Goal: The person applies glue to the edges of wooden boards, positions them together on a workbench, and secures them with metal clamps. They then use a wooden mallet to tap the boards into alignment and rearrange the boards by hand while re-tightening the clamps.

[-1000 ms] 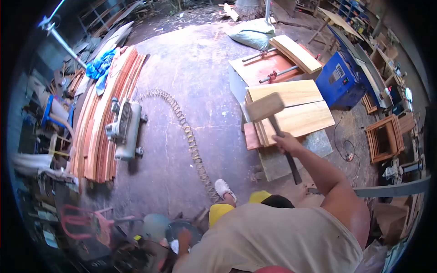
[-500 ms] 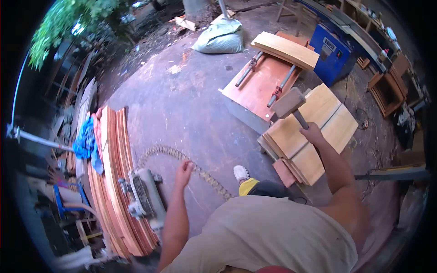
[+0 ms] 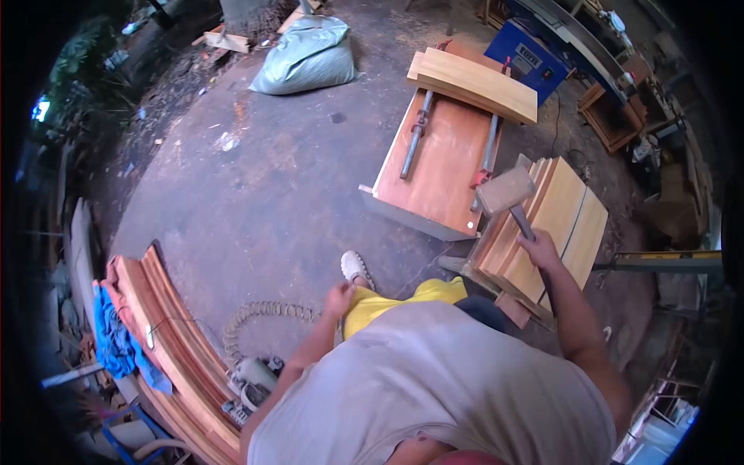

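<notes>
My right hand (image 3: 539, 249) is wrapped round the dark handle of a mallet (image 3: 505, 191); its blocky brown head is raised over the near right corner of a reddish wooden panel (image 3: 442, 159). Pale boards (image 3: 422, 75) lie across the panel's far end, above two bar clamps (image 3: 416, 139). Beneath the mallet and my forearm is a stack of pale wooden panels (image 3: 570, 225). My left hand (image 3: 339, 298) hangs beside my yellow shorts, its fingers curled; whether it holds anything is too small to tell.
Long reddish planks (image 3: 167, 325) lie at the left with a blue cloth (image 3: 116, 333). Near them are a metal power tool (image 3: 254, 376) and a coiled hose (image 3: 248, 311). A pale sack (image 3: 306, 58) and a blue machine (image 3: 523, 58) stand farther off.
The view has shifted, and more of the yellow shorts shows. My left hand has drawn in beside the shorts. My right hand still grips the raised mallet, now nearer the reddish panel's corner.
</notes>
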### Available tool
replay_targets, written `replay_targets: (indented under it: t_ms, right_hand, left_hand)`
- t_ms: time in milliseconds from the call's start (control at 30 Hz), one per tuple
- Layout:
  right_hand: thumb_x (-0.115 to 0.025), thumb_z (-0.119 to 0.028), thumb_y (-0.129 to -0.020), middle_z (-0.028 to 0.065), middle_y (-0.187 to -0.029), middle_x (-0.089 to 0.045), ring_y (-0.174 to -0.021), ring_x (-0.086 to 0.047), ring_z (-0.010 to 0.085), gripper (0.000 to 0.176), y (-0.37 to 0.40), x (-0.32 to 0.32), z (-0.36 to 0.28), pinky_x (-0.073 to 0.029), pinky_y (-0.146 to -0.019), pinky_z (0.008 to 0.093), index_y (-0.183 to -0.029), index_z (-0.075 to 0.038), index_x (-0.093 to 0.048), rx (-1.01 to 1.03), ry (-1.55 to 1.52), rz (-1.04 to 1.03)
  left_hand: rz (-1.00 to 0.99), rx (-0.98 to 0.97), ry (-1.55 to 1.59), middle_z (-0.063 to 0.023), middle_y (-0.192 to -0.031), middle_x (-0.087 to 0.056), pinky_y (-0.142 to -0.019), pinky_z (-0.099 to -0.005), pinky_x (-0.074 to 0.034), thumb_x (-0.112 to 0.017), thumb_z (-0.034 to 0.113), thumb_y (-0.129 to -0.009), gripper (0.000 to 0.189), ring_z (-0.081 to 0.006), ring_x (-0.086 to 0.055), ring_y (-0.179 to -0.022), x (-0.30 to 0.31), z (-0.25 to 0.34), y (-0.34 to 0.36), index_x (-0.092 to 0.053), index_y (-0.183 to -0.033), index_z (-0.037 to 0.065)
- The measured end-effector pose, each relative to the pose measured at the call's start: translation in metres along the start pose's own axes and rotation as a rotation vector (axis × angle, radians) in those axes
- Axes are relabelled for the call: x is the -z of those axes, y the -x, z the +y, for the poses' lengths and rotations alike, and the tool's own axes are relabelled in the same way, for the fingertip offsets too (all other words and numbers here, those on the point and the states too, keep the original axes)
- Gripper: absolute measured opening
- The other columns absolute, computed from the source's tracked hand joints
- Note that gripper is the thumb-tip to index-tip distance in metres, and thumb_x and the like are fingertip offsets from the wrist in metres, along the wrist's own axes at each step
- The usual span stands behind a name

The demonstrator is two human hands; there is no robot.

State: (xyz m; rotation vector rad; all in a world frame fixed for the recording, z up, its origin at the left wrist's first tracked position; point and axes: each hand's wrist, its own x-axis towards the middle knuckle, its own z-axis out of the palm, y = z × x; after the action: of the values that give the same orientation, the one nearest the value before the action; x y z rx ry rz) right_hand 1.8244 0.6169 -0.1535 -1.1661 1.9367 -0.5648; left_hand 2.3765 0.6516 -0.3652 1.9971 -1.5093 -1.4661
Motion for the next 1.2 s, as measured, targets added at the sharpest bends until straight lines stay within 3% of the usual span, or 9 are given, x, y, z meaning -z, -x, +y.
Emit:
replay_targets:
  t_ms: [133,267,433,467,533,700,800,967,1200]
  right_hand:
    - [-0.069,-0.026,-0.086,-0.0020,-0.056,-0.045,-0.045,-0.042,0.0092,0.028,-0.008,-0.005,-0.063,-0.034,-0.042,0.0298,-0.074,-0.005,-0.056,-0.290,0.011,-0.017]
    - [-0.069,-0.028,-0.086,-0.0014,-0.058,-0.046,-0.051,-0.046,0.0101,0.029,-0.064,-0.005,-0.103,-0.038,-0.048,0.0298,-0.077,-0.004,-0.057,-0.341,0.111,-0.069]
    - [-0.069,-0.029,-0.085,0.0020,-0.063,-0.051,-0.061,-0.050,0.0134,0.031,-0.189,0.004,-0.103,-0.043,-0.060,0.0319,-0.082,0.000,-0.058,-0.076,0.284,-0.017]
    - [-0.070,-0.029,-0.084,0.0053,-0.064,-0.053,-0.061,-0.051,0.0145,0.032,-0.222,0.006,-0.100,-0.043,-0.059,0.0335,-0.084,0.002,-0.060,0.045,0.338,0.000]
    - [-0.070,-0.028,-0.084,0.0066,-0.064,-0.055,-0.061,-0.052,0.0152,0.032,-0.279,0.010,-0.111,-0.044,-0.059,0.0342,-0.084,0.002,-0.060,0.006,0.421,-0.039]
    - [-0.070,-0.027,-0.084,0.0126,-0.063,-0.057,-0.058,-0.053,0.0231,0.031,-0.409,0.003,-0.117,-0.044,-0.058,0.0376,-0.083,0.002,-0.060,0.073,0.404,-0.121]
    - [-0.071,-0.026,-0.082,0.0211,-0.066,-0.056,-0.061,-0.055,0.0366,0.031,-0.456,0.000,-0.134,-0.044,-0.059,0.0423,-0.078,0.001,-0.056,0.128,0.631,-0.154]
    - [-0.070,-0.026,-0.084,0.0197,-0.066,-0.056,-0.065,-0.057,0.0381,0.026,-0.490,-0.006,-0.153,-0.044,-0.061,0.0436,-0.083,-0.003,-0.058,0.060,0.714,-0.249]
    - [-0.069,-0.025,-0.085,0.0208,-0.067,-0.056,-0.066,-0.057,0.0403,0.025,-0.488,-0.010,-0.158,-0.045,-0.061,0.0442,-0.085,-0.003,-0.058,0.134,0.746,-0.214]
  left_hand:
    - [-0.120,-0.236,-0.168,-0.0196,-0.111,-0.065,-0.094,-0.0419,-0.048,-0.070,0.043,-0.080,0.058,-0.0347,-0.061,-0.107,0.016,0.103,-0.168,-0.061,-0.120,0.002]
    - [-0.129,-0.394,-0.092,-0.0214,-0.129,-0.055,-0.103,-0.0417,-0.042,-0.079,0.049,-0.069,0.082,-0.0345,-0.052,-0.122,0.016,0.233,-0.261,-0.053,-0.129,-0.001]
    - [-0.148,-0.422,-0.082,-0.0230,-0.139,-0.046,-0.112,-0.0449,-0.030,-0.082,0.053,-0.062,0.099,-0.0373,-0.039,-0.133,-0.013,0.310,-0.373,-0.045,-0.136,-0.002]
    - [-0.124,-0.482,-0.165,-0.0229,-0.142,-0.043,-0.114,-0.0466,-0.024,-0.082,0.054,-0.060,0.104,-0.0366,-0.034,-0.136,-0.020,0.320,-0.393,-0.042,-0.138,-0.002]
    - [-0.179,-0.541,-0.252,-0.0215,-0.152,-0.029,-0.118,-0.0497,-0.008,-0.083,0.055,-0.057,0.116,-0.0337,-0.017,-0.145,-0.043,0.322,-0.432,-0.033,-0.144,-0.003]
    - [-0.306,-0.631,-0.300,-0.0193,-0.157,-0.018,-0.118,-0.0505,-0.004,-0.083,0.056,-0.055,0.116,-0.0342,-0.006,-0.147,-0.075,0.334,-0.498,-0.032,-0.146,0.004]
    - [-0.394,-0.696,-0.263,-0.0131,-0.160,-0.009,-0.116,-0.0575,0.001,-0.083,0.050,-0.053,0.111,-0.0339,0.005,-0.147,-0.074,0.337,-0.508,-0.034,-0.148,0.018]
    - [-0.437,-0.613,-0.237,-0.0118,-0.160,-0.009,-0.115,-0.0588,0.001,-0.083,0.050,-0.053,0.106,-0.0351,0.006,-0.147,-0.066,0.350,-0.510,-0.040,-0.144,0.017]
    - [-0.455,-0.678,-0.261,-0.0132,-0.160,-0.006,-0.112,-0.0644,0.003,-0.084,0.052,-0.052,0.104,-0.0371,0.008,-0.147,-0.065,0.349,-0.515,-0.044,-0.141,0.014]
